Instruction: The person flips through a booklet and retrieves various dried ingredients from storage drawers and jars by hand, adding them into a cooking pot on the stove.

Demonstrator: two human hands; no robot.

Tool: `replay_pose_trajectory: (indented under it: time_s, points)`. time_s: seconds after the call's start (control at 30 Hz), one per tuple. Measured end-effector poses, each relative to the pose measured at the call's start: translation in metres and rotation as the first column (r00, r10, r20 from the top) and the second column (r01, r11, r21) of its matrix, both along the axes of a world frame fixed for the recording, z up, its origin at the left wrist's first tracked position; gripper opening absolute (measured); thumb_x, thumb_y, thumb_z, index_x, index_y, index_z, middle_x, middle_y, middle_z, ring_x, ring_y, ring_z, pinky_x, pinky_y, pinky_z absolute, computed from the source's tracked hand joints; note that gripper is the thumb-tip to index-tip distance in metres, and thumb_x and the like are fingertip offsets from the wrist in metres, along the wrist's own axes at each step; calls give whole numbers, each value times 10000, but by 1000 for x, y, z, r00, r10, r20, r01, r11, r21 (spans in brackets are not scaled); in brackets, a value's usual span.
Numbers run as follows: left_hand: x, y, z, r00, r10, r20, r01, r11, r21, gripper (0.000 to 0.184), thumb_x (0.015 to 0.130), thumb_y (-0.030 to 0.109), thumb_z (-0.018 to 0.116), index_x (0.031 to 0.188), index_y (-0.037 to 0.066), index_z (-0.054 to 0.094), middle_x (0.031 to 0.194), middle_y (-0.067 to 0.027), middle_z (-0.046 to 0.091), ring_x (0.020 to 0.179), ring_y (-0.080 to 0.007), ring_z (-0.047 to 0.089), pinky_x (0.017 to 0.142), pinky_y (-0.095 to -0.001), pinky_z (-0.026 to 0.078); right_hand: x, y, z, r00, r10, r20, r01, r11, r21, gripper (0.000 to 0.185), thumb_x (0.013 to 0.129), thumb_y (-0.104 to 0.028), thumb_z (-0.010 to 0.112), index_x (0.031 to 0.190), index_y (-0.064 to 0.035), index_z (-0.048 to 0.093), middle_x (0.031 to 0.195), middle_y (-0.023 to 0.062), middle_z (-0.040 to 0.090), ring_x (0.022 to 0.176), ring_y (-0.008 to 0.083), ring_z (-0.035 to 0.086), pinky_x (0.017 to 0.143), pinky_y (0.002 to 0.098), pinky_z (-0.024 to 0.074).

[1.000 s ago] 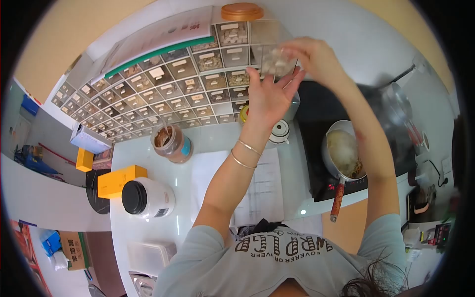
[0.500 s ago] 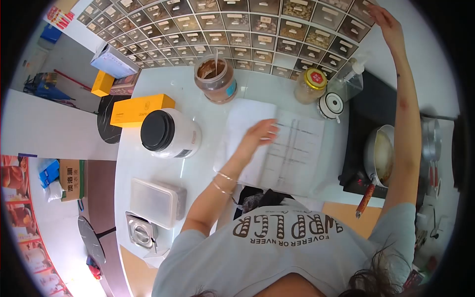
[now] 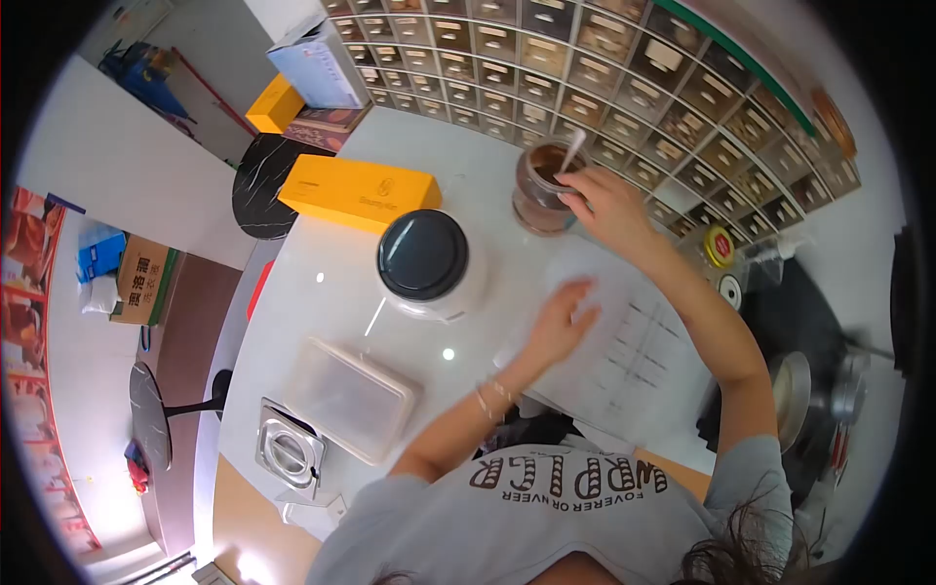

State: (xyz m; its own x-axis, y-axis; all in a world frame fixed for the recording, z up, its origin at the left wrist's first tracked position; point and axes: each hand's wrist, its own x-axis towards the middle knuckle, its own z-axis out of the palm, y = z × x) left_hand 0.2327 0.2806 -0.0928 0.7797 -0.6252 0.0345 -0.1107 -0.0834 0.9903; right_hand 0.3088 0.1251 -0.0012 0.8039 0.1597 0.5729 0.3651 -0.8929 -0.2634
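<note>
My right hand (image 3: 609,207) is at the open glass jar (image 3: 543,195) of brown contents, its fingers bent at the rim beside the handle of a spoon (image 3: 573,148) standing in the jar. Whether the fingers grip the rim or only touch it cannot be made out. My left hand (image 3: 561,322), slightly blurred, hovers over the left part of the open papers (image 3: 639,341), fingers apart and holding nothing. To its left stands a white tub with a black lid (image 3: 423,255).
Small labelled drawers (image 3: 595,73) line the back. A yellow box (image 3: 359,190) lies behind the tub. A lidded plastic container (image 3: 353,398) and a metal container (image 3: 291,451) are at the front left. At right are a yellow-lidded jar (image 3: 719,247) and a pan (image 3: 792,400).
The view has turned left. My right hand has come down from the upper drawers to the jar with the spoon. My left hand has dropped from the drawers to above the papers.
</note>
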Motion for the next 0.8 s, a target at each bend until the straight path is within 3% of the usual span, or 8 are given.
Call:
replay_pose_trajectory:
  time_s: [0.17,0.23,0.33,0.37,0.43,0.53,0.7,0.8]
  points:
    - [-43,80,17,977,-208,-42,207,978,-41,318,874,163,562,1172,51,566,1053,-112,614,845,-203,586,768,-294,477,112,43,-22,914,89,-396,41,951,307,236,851,-191,563,1044,-71,627,924,82,651,786,230,640,684,296,507]
    - [-45,108,12,951,-265,-161,268,963,-4,312,880,185,557,1158,46,579,1045,-119,623,873,-204,604,788,-296,478,150,69,-30,778,255,-574,256,705,661,266,870,-189,546,1068,-20,601,947,107,646,783,209,652,671,284,528]
    - [-56,137,-25,907,-136,-397,183,980,81,326,874,239,568,1122,30,595,995,-147,642,888,-254,623,784,-328,481,204,90,-68,757,296,-583,401,494,772,265,886,-184,533,1050,16,590,938,113,634,802,206,648,647,297,548]
    - [-57,142,-31,905,-150,-397,194,978,73,326,874,239,568,1122,30,595,995,-147,642,888,-254,623,784,-328,481,219,94,-80,759,283,-586,407,495,767,265,886,-184,533,1050,16,590,938,113,634,802,206,648,647,297,548]
    - [-60,147,-42,870,-37,-491,169,959,226,335,878,278,566,1099,31,609,976,-154,652,874,-258,632,791,-325,483,241,99,-98,785,247,-569,507,274,818,237,877,-157,545,1044,8,582,927,122,627,784,217,647,656,313,558]
    - [-66,151,-69,890,-58,-452,140,979,149,354,882,297,557,1121,38,600,995,-160,648,899,-253,631,805,-314,480,258,102,-94,858,188,-478,470,88,878,215,872,-131,551,1036,7,568,905,117,625,765,211,643,672,319,563]
    - [-62,156,-86,811,-128,-571,194,979,56,367,895,260,556,1184,32,560,1066,-111,630,961,-173,595,845,-273,456,283,87,-71,927,172,-334,346,-46,937,199,864,-114,577,1010,18,548,887,124,625,754,214,636,693,335,567]
    - [-64,156,-92,838,-115,-533,167,985,50,376,889,280,555,1179,40,561,1019,-145,641,935,-228,622,825,-301,470,296,79,-59,920,155,-359,382,-153,911,172,868,-132,598,958,13,575,901,118,637,818,200,633,763,305,555]
